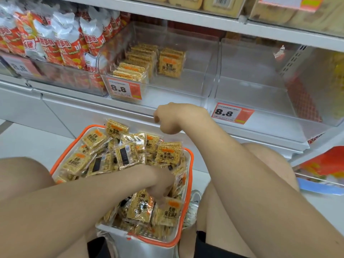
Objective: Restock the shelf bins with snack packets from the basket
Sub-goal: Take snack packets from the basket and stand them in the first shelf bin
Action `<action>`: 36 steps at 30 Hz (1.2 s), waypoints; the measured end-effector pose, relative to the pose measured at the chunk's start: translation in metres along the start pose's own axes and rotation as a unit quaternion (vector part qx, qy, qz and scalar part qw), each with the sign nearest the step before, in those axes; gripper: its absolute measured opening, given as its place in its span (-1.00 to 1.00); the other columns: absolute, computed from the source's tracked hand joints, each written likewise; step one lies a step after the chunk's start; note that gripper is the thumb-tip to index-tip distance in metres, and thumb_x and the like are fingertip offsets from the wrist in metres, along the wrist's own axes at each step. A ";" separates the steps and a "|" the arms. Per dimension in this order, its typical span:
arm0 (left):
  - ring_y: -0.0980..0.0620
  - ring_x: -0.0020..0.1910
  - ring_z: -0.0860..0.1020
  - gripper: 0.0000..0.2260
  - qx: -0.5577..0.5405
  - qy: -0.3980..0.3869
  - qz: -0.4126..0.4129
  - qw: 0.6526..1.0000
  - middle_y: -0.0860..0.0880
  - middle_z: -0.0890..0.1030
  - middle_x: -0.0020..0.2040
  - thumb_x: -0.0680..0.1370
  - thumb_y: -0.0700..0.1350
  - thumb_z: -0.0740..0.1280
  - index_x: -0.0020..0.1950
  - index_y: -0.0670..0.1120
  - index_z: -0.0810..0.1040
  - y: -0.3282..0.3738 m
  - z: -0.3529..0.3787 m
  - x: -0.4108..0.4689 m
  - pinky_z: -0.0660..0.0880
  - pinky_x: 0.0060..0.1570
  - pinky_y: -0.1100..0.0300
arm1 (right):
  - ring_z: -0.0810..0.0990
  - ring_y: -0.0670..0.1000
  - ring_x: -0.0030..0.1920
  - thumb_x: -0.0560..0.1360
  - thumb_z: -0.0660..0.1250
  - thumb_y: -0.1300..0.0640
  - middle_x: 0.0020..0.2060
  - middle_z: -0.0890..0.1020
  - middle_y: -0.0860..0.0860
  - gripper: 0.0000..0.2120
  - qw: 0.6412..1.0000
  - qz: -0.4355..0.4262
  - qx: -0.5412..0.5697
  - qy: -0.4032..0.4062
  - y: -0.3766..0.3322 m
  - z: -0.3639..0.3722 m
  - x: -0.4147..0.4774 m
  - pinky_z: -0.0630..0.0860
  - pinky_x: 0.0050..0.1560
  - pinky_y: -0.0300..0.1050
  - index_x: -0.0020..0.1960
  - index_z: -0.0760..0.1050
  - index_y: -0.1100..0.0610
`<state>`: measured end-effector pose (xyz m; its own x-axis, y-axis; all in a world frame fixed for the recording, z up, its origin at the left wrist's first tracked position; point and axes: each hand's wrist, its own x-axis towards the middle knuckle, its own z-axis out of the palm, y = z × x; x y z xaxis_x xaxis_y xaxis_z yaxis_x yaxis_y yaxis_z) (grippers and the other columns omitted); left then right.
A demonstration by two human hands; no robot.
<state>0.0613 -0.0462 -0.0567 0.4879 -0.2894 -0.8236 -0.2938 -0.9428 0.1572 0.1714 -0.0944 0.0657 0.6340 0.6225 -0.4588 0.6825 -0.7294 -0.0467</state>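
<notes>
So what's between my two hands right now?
Head view: snack packets heaped in the basket lie between the left hand and right hand.

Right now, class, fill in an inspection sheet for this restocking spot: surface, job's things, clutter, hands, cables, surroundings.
Surface: white floor under the basket.
Job's things: basket heaped with crispy-rice packets; middle clear bin partly stocked; right clear bin looks empty.
Clutter: nothing seen.
Hands: left hand among basket packets, grip unclear; right hand above basket, loosely curled, nothing seen in it.
Cables: nothing seen.
Surroundings: red-and-white snack bags in left bin; 8.8 price tags.
</notes>
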 end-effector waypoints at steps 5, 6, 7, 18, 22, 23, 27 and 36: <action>0.04 -0.03 0.58 -0.59 -0.100 0.020 0.021 0.995 0.13 0.57 0.02 0.59 0.09 0.48 0.39 -0.03 0.58 -0.007 -0.035 -0.025 0.55 -0.01 0.12 | 0.61 0.19 0.19 0.53 0.15 0.25 0.22 0.58 0.09 -0.57 1.000 0.010 0.013 -0.002 0.004 -0.006 -0.002 0.60 0.20 0.18 0.36 0.52 0.07; 0.08 -0.08 0.56 -0.61 -0.122 0.035 0.015 0.992 0.16 0.53 -0.04 0.59 0.07 0.47 0.38 0.00 0.58 -0.012 -0.043 -0.031 0.53 -0.06 0.14 | 0.61 0.19 0.14 0.53 0.15 0.26 0.18 0.59 0.09 -0.60 1.000 0.010 0.014 0.001 0.005 -0.007 -0.002 0.60 0.18 0.16 0.31 0.53 0.08; 0.11 -0.12 0.54 -0.64 -0.139 0.058 0.007 0.989 0.16 0.52 -0.06 0.60 0.07 0.46 0.36 0.01 0.58 -0.019 -0.051 -0.036 0.51 -0.09 0.15 | 0.61 0.19 0.05 0.52 0.15 0.28 0.09 0.59 0.09 -0.66 1.000 0.014 0.019 0.006 0.006 -0.007 -0.003 0.60 0.13 0.11 0.21 0.56 0.11; -0.03 -0.12 0.59 -0.77 -0.640 0.369 0.100 0.666 -0.11 0.70 -0.04 0.65 -0.01 0.41 0.20 -0.13 0.64 -0.082 -0.086 -0.091 0.64 -0.04 0.09 | 0.61 0.25 0.06 0.39 0.07 0.08 0.02 0.67 0.15 -0.60 0.900 0.083 0.267 0.333 0.018 -0.033 -0.017 0.64 0.07 0.15 -0.03 0.66 0.06; 0.00 0.02 0.71 -0.71 -0.718 0.429 0.120 0.535 -0.04 0.75 0.04 0.70 0.05 0.29 0.30 -0.07 0.63 -0.079 -0.094 -0.100 0.67 -0.04 0.07 | 0.53 0.12 -0.31 0.42 0.11 0.07 -0.50 0.51 -0.01 -0.71 0.832 0.079 0.351 0.423 0.015 -0.039 -0.025 0.63 -0.21 0.08 -0.43 0.40 0.12; -0.02 0.09 0.71 -0.69 -0.725 0.435 0.124 0.520 -0.06 0.74 0.10 0.70 0.07 0.28 0.33 -0.06 0.62 -0.079 -0.095 -0.101 0.67 -0.04 0.08 | 0.49 0.11 -0.31 0.44 0.14 0.06 -0.54 0.46 -0.03 -0.70 0.825 0.078 0.362 0.427 0.014 -0.040 -0.028 0.62 -0.20 0.07 -0.45 0.37 0.12; -0.08 0.20 0.68 -0.66 -0.737 0.455 0.128 0.483 -0.11 0.72 0.20 0.70 0.12 0.26 0.33 -0.04 0.62 -0.084 -0.101 -0.105 0.66 0.00 0.06 | 0.60 0.06 -0.07 0.46 0.20 0.00 -0.24 0.71 -0.11 -0.72 0.827 0.068 0.380 0.410 0.011 -0.044 -0.030 0.64 -0.04 0.02 -0.25 0.66 -0.01; -0.12 -0.06 0.69 -0.65 -0.540 0.603 -0.013 0.588 -0.23 0.71 0.01 0.71 0.15 0.25 0.12 -0.07 0.70 -0.107 -0.122 -0.112 0.69 -0.01 -0.06 | 0.64 -0.04 -0.11 0.56 0.31 0.11 -0.09 0.70 0.01 -0.81 0.837 0.079 0.424 0.338 0.025 -0.067 -0.006 0.43 -0.33 -0.25 0.10 0.67 0.03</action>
<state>0.1383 0.0667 0.0852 0.8996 0.4339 0.0486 0.1020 -0.3170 0.9429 0.2091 -0.0978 0.1263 0.9483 0.3088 0.0737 0.2490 -0.5791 -0.7763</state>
